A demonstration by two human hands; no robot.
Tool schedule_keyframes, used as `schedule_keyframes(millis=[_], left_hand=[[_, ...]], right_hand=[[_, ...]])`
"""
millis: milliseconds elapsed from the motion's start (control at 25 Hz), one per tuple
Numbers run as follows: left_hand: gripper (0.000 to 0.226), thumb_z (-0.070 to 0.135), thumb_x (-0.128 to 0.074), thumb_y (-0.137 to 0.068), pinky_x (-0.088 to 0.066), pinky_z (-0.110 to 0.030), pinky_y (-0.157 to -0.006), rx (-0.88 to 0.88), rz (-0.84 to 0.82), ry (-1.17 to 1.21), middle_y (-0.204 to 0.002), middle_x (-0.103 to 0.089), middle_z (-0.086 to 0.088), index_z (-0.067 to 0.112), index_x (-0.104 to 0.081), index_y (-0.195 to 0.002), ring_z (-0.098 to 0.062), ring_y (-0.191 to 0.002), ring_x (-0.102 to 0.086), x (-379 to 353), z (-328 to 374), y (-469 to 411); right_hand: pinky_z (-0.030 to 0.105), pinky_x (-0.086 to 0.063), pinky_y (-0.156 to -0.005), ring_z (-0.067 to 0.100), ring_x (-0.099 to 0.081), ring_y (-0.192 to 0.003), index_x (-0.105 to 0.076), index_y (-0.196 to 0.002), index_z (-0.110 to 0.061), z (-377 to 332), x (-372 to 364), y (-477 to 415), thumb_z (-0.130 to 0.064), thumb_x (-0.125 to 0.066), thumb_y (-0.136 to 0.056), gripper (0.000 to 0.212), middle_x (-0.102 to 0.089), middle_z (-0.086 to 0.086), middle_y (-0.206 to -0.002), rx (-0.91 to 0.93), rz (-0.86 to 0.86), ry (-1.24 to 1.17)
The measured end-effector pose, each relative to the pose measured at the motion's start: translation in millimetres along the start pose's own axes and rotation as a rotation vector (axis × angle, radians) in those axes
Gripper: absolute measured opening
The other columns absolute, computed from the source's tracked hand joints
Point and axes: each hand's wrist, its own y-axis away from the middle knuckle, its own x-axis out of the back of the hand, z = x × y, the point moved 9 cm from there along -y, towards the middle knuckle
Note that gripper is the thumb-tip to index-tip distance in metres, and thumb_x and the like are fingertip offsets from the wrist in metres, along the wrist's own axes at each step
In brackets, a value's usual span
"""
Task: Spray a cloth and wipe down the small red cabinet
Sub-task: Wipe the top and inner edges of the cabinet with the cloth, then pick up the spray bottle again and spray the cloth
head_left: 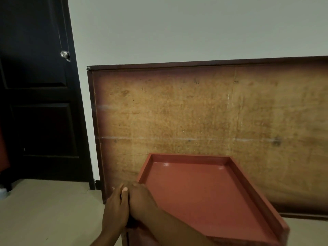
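While both hands met at the cabinet's near-left corner, the small red cabinet (204, 196) sat low in the head view, right of centre, close in front of a worn wooden board (204, 112) that leaned on the pale wall (177, 27). Cabinet top was a recessed panel with a raised rim all round; two small glare spots near its far edge.

Left hand (115, 212) was just off the cabinet's left edge, fingers extended and close together, pressed against the right hand. Right hand (140, 201) lay over the left rim at the corner, fingers curled down, forearm crossing the front edge. Something dark showed in the gap between the two hands; couldn't tell what it was, or whether either hand actually gripped it.

Dark panelled door (39, 95) with a round metal knob (65, 55) stood at left. Floor (49, 210) was pale. A small pale object sat at the far left edge, too cropped to identify.
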Motion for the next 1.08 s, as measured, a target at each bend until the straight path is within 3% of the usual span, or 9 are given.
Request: schedule_keyframes(millis=[80,160,240,360,480,680,840,1000,1080], left_hand=[[0.060,0.053,-0.031,-0.099,-0.042,-0.046,-0.109,0.002,-0.024,0.026,-0.139,-0.059,-0.013,0.018,-0.051,-0.143,-0.031,-0.126,-0.055,6,-3,11],[0.063,0.056,-0.031,-0.096,-0.040,-0.043,-0.111,-0.033,-0.039,0.020,-0.141,-0.058,-0.010,0.020,-0.051,-0.143,-0.028,-0.129,-0.054,15,-2,22],[0.077,0.071,-0.028,-0.089,-0.039,-0.043,-0.112,-0.069,-0.052,0.018,-0.142,-0.057,-0.008,0.021,-0.051,-0.143,-0.026,-0.131,-0.053,26,-1,32],[0.090,0.079,-0.021,-0.078,-0.045,-0.040,-0.105,-0.147,-0.044,-0.074,-0.138,-0.060,-0.004,0.023,-0.049,-0.143,-0.022,-0.126,-0.056,46,1,38],[0.076,0.066,-0.029,-0.089,-0.045,-0.040,-0.100,-0.233,0.012,-0.211,-0.141,-0.058,-0.006,0.018,-0.048,-0.144,-0.023,-0.126,-0.055,74,10,42],[0.053,0.039,-0.047,-0.100,-0.041,-0.038,-0.104,-0.263,0.114,-0.312,-0.144,-0.054,-0.009,0.011,-0.047,-0.144,-0.026,-0.132,-0.050,124,15,50],[0.056,0.042,-0.048,-0.098,-0.037,-0.041,-0.111,-0.192,0.196,-0.395,-0.147,-0.051,-0.006,0.013,-0.042,-0.146,-0.024,-0.137,-0.046,176,-7,63],[0.065,0.047,-0.049,-0.096,-0.037,-0.043,-0.114,-0.056,0.300,-0.426,-0.152,-0.046,-0.010,0.011,-0.038,-0.149,-0.027,-0.140,-0.042,245,-49,82],[0.068,0.049,-0.050,-0.095,-0.038,-0.044,-0.111,0.032,0.362,-0.440,-0.150,-0.047,-0.012,0.009,-0.039,-0.148,-0.029,-0.138,-0.044,288,-78,101]], right_hand=[[0.034,-0.044,-0.092,0.018,-0.057,-0.104,-0.054,-0.118,-0.033,-4,-7,11,-0.039,-0.044,-0.091,0.030,-0.057,-0.009,-0.121,-0.005,-0.022,0.003],[0.038,-0.047,-0.092,0.021,-0.056,-0.106,-0.053,-0.122,-0.028,-11,-10,25,-0.032,-0.051,-0.086,0.036,-0.056,-0.005,-0.123,-0.023,-0.016,-0.019],[0.040,-0.047,-0.094,0.025,-0.056,-0.110,-0.052,-0.126,-0.023,-23,-5,39,-0.027,-0.046,-0.089,0.038,-0.056,0.000,-0.126,-0.042,0.004,-0.067],[0.031,-0.045,-0.087,0.024,-0.058,-0.101,-0.056,-0.123,-0.025,-51,22,60,-0.027,-0.045,-0.089,0.037,-0.061,0.001,-0.120,0.080,0.000,-0.099],[0.028,-0.045,-0.078,0.022,-0.061,-0.091,-0.070,-0.102,-0.020,-30,68,76,-0.024,-0.049,-0.086,0.026,-0.065,0.005,-0.103,-0.018,0.112,-0.135],[0.028,-0.035,-0.073,0.028,-0.059,-0.089,-0.068,-0.095,-0.015,-1,108,85,-0.022,-0.059,-0.086,0.015,-0.062,0.009,-0.095,-0.156,0.216,0.002],[0.033,-0.043,-0.079,0.027,-0.058,-0.092,-0.068,-0.097,-0.014,-55,80,78,-0.024,-0.060,-0.085,0.018,-0.062,0.009,-0.098,-0.045,0.184,-0.021],[0.033,-0.043,-0.076,0.018,-0.053,-0.090,-0.067,-0.096,-0.022,-139,7,84,-0.026,-0.059,-0.085,0.013,-0.059,0.000,-0.098,0.079,0.055,-0.106],[0.036,-0.046,-0.080,0.023,-0.054,-0.095,-0.064,-0.097,-0.024,-183,-34,92,-0.030,-0.059,-0.085,0.014,-0.058,0.000,-0.100,0.136,-0.011,-0.126]])
